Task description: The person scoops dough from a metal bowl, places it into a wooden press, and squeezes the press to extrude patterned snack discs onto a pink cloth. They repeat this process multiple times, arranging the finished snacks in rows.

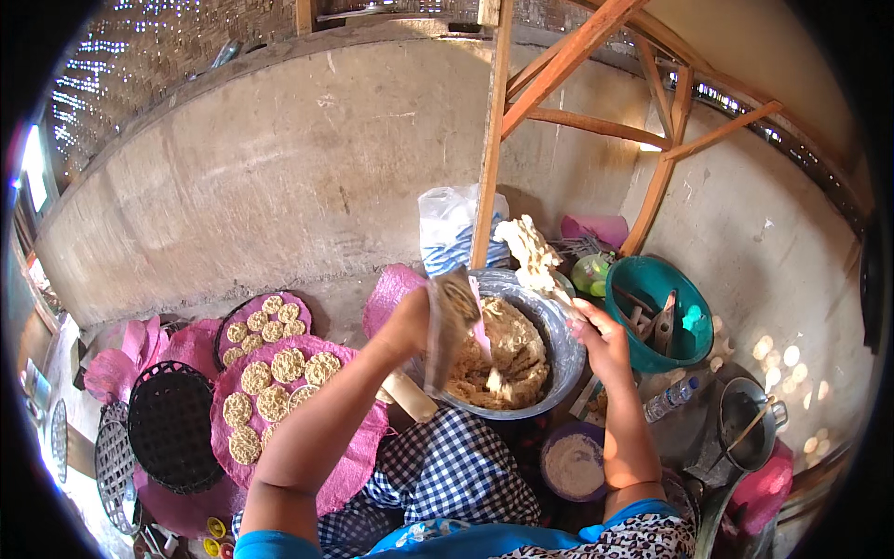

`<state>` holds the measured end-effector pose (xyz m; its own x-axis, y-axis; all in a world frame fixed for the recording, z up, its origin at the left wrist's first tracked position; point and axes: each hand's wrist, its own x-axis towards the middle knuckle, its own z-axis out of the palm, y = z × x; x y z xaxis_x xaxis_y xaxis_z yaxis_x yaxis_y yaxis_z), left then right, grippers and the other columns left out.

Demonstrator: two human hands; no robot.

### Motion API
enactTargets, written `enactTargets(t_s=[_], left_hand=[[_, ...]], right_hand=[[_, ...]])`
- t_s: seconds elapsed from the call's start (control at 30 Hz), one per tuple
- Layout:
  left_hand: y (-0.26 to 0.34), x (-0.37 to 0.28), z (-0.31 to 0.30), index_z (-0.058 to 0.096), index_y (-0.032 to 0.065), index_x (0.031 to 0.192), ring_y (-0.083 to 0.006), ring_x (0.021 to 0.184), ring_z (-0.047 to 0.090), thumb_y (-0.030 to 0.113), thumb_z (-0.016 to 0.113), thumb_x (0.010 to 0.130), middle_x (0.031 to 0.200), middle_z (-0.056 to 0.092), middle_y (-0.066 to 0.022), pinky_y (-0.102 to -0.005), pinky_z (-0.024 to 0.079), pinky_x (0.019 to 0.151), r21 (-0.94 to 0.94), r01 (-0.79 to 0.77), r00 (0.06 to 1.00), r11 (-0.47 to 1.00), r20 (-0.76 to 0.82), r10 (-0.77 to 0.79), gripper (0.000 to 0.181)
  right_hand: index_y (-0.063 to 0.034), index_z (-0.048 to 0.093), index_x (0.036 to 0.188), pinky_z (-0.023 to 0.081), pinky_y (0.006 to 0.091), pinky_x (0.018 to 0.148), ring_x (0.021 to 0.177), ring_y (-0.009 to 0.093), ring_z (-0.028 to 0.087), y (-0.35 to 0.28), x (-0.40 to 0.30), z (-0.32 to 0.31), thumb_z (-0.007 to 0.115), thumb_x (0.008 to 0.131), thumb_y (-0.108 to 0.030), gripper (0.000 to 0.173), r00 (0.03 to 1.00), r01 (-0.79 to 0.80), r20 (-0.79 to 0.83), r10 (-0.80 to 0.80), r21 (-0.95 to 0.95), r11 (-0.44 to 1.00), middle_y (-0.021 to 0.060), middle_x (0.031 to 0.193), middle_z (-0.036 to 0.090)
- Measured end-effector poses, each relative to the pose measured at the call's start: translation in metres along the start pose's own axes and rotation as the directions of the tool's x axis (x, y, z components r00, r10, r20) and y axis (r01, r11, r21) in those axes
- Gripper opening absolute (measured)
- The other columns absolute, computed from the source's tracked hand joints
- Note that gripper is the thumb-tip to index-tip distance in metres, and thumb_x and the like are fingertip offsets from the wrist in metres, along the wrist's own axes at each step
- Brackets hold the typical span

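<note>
My left hand grips a blurred brown-grey, block-like tool over the left side of a large metal basin. A mass of tan dough fills much of the basin, and a pink spatula stands in it. My right hand, at the basin's right rim, holds a pale stick-like handle. Lumpy pale dough clings to its upper end. Below my left forearm, coiled noodle-like dough rounds sit on a pink woven mat. A pale cylinder lies by the basin.
To the right stand a green tub with wooden tools, a plastic bottle and a metal pot. A purple bowl of flour-like powder is near my lap. Black basket lies left. A wooden post rises behind the basin.
</note>
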<state>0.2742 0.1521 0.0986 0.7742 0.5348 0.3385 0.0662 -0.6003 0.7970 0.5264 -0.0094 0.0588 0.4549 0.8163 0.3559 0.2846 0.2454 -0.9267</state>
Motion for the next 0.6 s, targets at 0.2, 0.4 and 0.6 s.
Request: enactTargets(t_s=[0.2,0.4,0.6], left_hand=[[-0.046,0.034,0.051,0.057,0.0003,0.104,-0.0184,0.084,0.06,0.01,0.068,0.07,0.093,0.063,-0.0109,-0.0328,0.048,0.075,0.016,0.043,0.973,0.999,-0.227,-0.039,0.037],[-0.084,0.044,0.004,0.059,0.009,0.112,-0.0195,0.088,0.059,0.011,0.065,0.071,0.108,0.061,-0.0065,-0.0309,0.048,0.076,0.309,0.085,0.989,0.947,0.091,-0.118,0.042],[-0.039,0.048,0.028,0.063,0.0053,0.097,-0.0378,0.089,0.058,0.03,0.069,0.067,0.099,0.058,-0.0233,-0.0414,0.048,0.077,0.557,-0.101,0.995,0.824,0.063,0.079,0.039]], right_hand=[[-0.0067,0.058,0.117,0.046,0.0346,0.079,0.088,0.03,0.059,0.014,-0.006,0.064,0.056,0.081,0.002,0.037,0.885,0.44,0.011,-0.465,-0.344,0.829,0.0165,0.093,0.061],[-0.0122,0.063,0.107,0.048,0.0403,0.065,0.074,0.03,0.059,-0.029,-0.01,0.042,0.056,0.08,-0.005,0.029,0.961,0.277,0.197,-0.195,-0.635,0.721,0.0116,0.082,0.06],[-0.0111,0.063,0.081,0.047,0.037,0.055,0.065,0.026,0.06,-0.085,0.043,0.028,0.057,0.073,-0.013,0.009,0.637,0.705,0.548,-0.542,-0.698,0.124,0.0075,0.065,0.06]])
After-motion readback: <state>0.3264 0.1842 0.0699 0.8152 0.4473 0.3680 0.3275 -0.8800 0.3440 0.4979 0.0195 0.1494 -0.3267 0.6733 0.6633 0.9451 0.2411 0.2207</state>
